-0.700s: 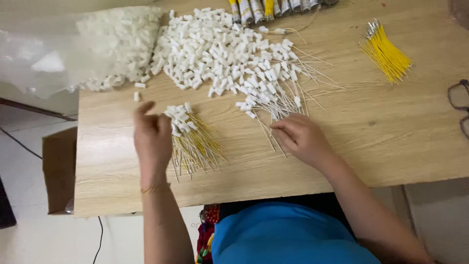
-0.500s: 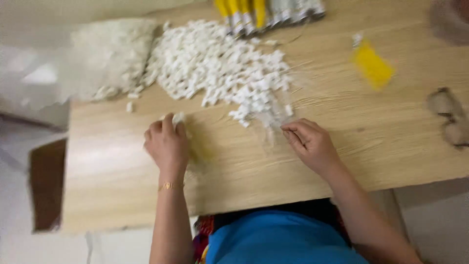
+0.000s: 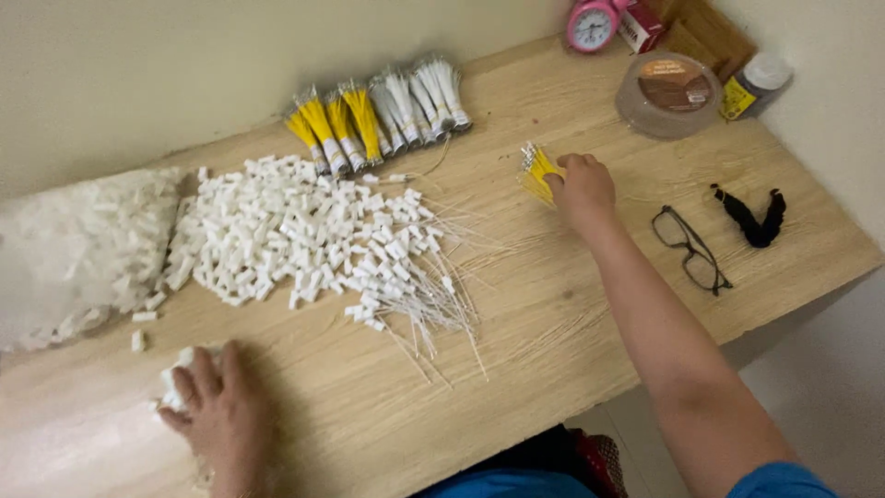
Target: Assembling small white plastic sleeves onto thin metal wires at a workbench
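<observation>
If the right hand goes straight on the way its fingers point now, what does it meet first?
The right hand already touches the loose yellow wire bundle. Beyond that, up and to the left, the row of tied bundles probably comes next, then the wall; depth is unclear.

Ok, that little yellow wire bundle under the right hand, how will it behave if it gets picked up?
The yellow wire bundle looks thin and short, so probably very light. Its strands fan out loosely beside the right hand, so some may splay or slip free. Being flat on the wooden table, it seems unlikely to roll.
</observation>
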